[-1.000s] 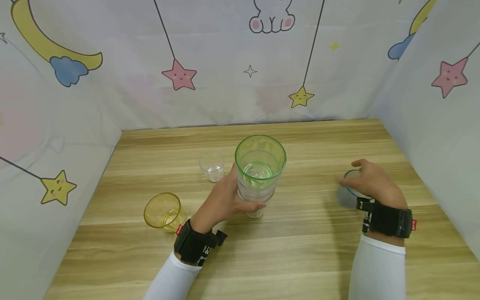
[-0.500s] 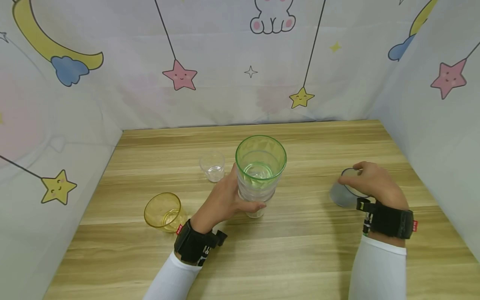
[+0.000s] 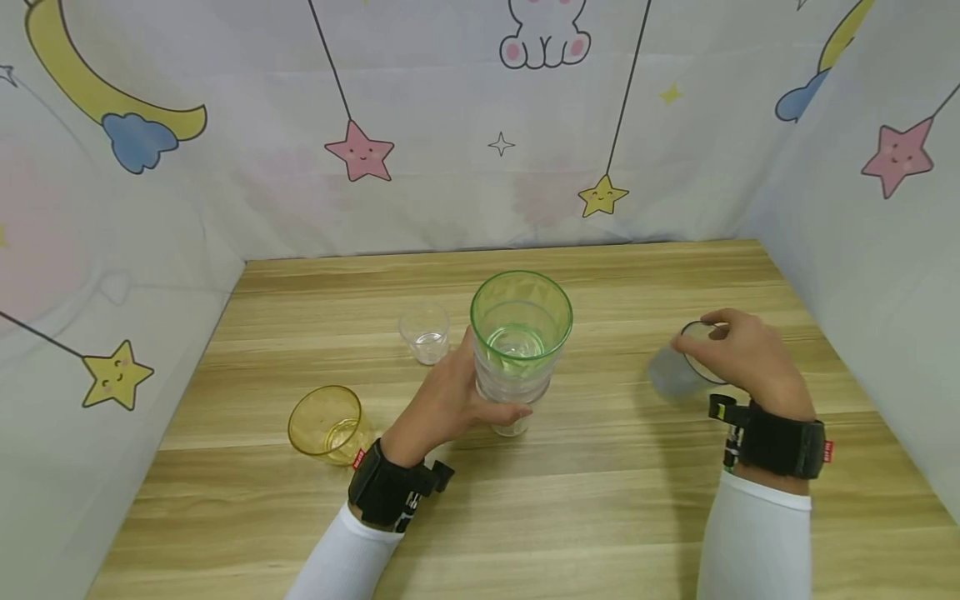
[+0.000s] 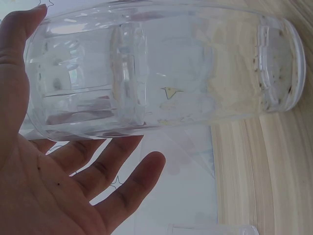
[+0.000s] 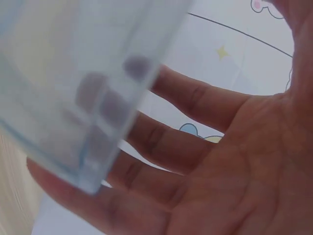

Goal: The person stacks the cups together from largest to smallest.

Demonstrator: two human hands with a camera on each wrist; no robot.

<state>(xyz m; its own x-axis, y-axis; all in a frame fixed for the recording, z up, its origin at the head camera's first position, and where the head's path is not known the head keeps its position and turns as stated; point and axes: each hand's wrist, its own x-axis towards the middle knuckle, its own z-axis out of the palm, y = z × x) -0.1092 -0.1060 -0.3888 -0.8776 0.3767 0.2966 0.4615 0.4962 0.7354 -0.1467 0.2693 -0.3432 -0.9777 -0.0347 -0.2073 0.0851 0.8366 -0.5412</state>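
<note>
In the head view, my left hand (image 3: 446, 400) grips an upright stack of drinking glasses, its thumb across the near side. On top sits a green-rimmed glass (image 3: 522, 367), with clear glass below it. The left wrist view shows clear walls of the stack (image 4: 171, 63) between thumb and fingers. At the right, my right hand (image 3: 757, 358) pinches the dark-rimmed, blue-grey glass (image 3: 670, 375) near its rim. This glass leans, its base pointing left. In the right wrist view the same glass (image 5: 73, 88) is blurred, several fingertips showing through its wall.
A yellow glass (image 3: 322, 425) stands left of my left wrist. Behind my left hand is a small clear glass (image 3: 426, 337). The wood-grain table (image 3: 585, 500) meets printed cloth walls (image 3: 450, 208) at the back and both sides.
My right hand has taken hold of the blue-grey glass, which has gone from roughly upright to tilted and shifted slightly left and away. The left hand and its stack stay still.
</note>
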